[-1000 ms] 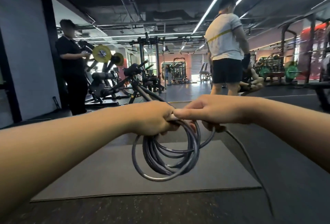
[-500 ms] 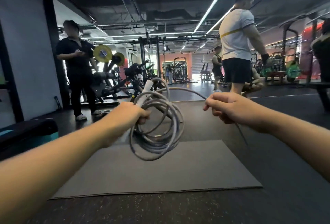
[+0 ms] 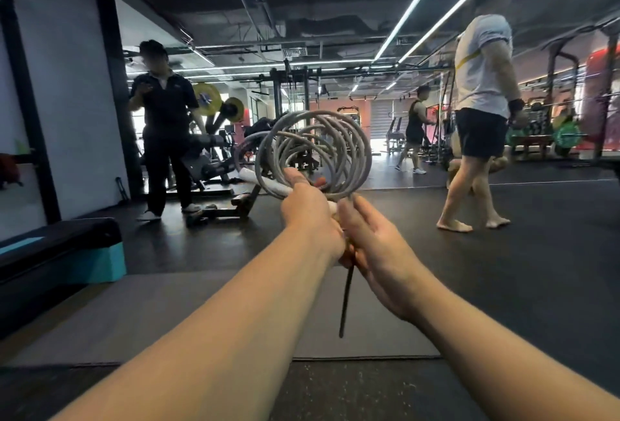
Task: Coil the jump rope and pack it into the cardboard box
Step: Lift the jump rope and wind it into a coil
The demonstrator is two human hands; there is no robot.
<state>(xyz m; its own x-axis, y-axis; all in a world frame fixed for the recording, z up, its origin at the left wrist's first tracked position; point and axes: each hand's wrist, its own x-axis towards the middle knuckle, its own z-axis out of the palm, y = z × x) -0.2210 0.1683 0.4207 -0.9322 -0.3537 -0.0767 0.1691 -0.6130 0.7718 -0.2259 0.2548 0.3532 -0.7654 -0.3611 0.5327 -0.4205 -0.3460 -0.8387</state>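
Gripping jump rope (image 3: 349,149): left hand (image 3: 308,216), coil above fingers (image 3: 297,182); right hand (image 3: 379,246) flat beside tail.

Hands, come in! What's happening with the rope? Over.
Left hand grips grey coiled jump rope, raised. Right hand open beside it. Loose tail dangling. Cardboard box not in sight.
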